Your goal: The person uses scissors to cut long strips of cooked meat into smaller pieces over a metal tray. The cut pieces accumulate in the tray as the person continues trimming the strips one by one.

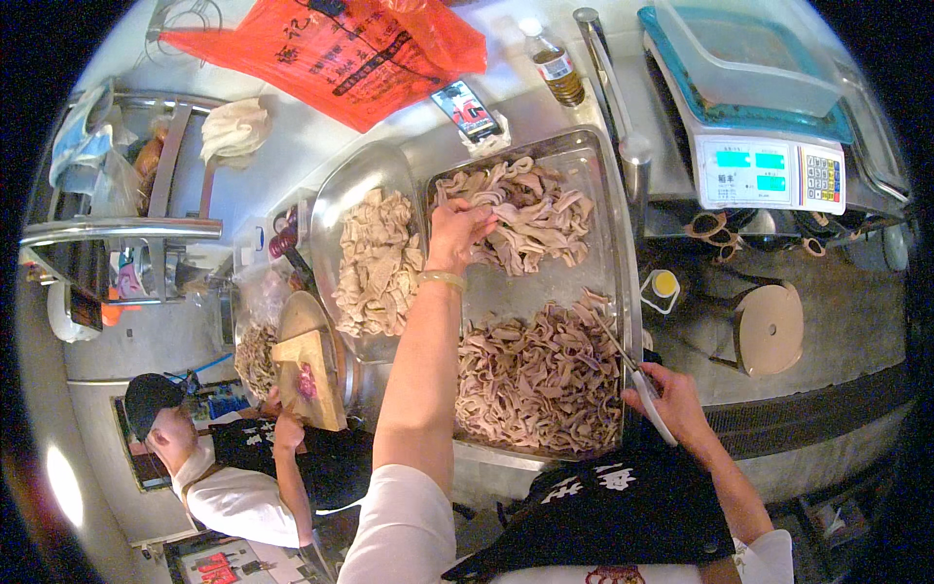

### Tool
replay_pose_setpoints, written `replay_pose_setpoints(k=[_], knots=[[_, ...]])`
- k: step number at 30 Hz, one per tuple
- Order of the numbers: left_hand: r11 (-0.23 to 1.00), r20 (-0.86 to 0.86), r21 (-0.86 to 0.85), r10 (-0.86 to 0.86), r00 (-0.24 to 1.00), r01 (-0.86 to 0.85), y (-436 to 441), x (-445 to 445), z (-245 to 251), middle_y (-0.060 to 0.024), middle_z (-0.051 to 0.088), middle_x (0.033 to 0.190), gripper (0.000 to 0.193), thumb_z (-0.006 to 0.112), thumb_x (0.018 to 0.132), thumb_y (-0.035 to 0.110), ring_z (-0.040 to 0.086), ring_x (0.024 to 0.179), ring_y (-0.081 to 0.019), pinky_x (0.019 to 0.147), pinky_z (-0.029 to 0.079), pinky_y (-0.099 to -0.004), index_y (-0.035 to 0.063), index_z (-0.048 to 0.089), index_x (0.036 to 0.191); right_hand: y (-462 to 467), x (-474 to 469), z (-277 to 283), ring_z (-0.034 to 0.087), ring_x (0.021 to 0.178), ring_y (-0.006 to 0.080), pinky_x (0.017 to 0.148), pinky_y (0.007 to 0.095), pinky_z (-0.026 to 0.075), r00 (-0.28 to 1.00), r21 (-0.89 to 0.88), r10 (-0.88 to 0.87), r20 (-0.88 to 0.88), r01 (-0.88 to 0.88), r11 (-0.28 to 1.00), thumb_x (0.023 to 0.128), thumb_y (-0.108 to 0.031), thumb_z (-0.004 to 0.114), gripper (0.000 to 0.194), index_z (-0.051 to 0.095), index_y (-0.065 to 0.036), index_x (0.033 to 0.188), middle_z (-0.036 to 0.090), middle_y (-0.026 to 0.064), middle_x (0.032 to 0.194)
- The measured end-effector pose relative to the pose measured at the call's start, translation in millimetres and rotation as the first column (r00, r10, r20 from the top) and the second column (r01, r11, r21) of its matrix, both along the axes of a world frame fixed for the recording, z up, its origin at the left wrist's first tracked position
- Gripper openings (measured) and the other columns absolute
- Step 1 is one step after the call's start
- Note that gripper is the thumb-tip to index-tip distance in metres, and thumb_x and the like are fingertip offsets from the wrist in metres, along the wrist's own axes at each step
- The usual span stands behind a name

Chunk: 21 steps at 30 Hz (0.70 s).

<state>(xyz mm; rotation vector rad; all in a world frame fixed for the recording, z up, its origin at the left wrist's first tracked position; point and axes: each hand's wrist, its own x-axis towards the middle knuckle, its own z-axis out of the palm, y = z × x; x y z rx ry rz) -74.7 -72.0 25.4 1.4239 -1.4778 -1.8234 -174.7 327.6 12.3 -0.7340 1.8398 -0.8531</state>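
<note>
Before me a metal tray [543, 296] holds two piles of cooked offal. Long, pale-brown offal strips [543, 215] lie in the far part, and small cut offal pieces [540, 379] fill the near part. My left hand [461, 230] reaches to the left edge of the long strips, its fingers pinched on some of them; the exact piece is partly hidden. My right hand [675, 405] grips scissors [646, 398] by their pale handles, past the tray's right rim. The scissor blades point over the cut pieces and look nearly together.
Left of the tray stands a metal pan [332, 219] of folded offal [379, 263]. A co-worker [241, 482] handles a wooden board [321, 372] with red pieces. A phone [465, 111], bottle [556, 66] and red plastic bag [365, 58] are behind; right, a digital scale [766, 171] and pipe [609, 80].
</note>
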Motion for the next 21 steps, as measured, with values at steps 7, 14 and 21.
replay_pose_setpoints(k=[7,14,21], knots=[[0.996,-0.389,0.020,-0.068,0.919,0.083,10.4,-7.6,58.3,-0.0079,0.064,0.102,0.022,0.067,0.089,0.008,0.065,0.088,-0.0207,0.078,0.057,-0.0378,0.0020,0.060,0.108,3.4,1.0,-3.9,0.071,0.077,0.0312,0.072,0.0390,0.055,0.999,-0.105,-0.041,0.031,0.044,0.993,0.076,-0.036,0.080,0.051,0.066,-0.001,0.111,0.071,0.0204,0.087],[0.953,-0.398,-0.302,-0.153,0.905,0.028,7.5,-20.8,160.0,-0.0069,0.068,0.091,0.014,0.063,0.093,0.018,0.065,0.078,-0.0173,0.072,0.055,-0.0340,0.0053,0.064,0.097,0.2,2.7,2.2,0.071,0.076,0.0301,0.072,0.0378,0.055,1.000,-0.055,-0.010,0.026,0.012,0.998,0.075,-0.035,0.080,0.053,0.066,-0.001,0.114,0.071,0.0210,0.087],[0.859,-0.436,-0.511,-0.236,0.869,-0.023,-3.4,-17.2,214.6,-0.0105,0.066,0.086,0.026,0.051,0.100,0.022,0.063,0.079,-0.0224,0.077,0.050,-0.0344,-0.0009,0.061,0.093,3.0,5.7,6.9,0.071,0.075,0.0305,0.071,0.0379,0.054,1.000,-0.060,0.007,0.006,-0.006,0.998,0.076,-0.037,0.080,0.057,0.065,-0.001,0.117,0.071,0.0214,0.087]])
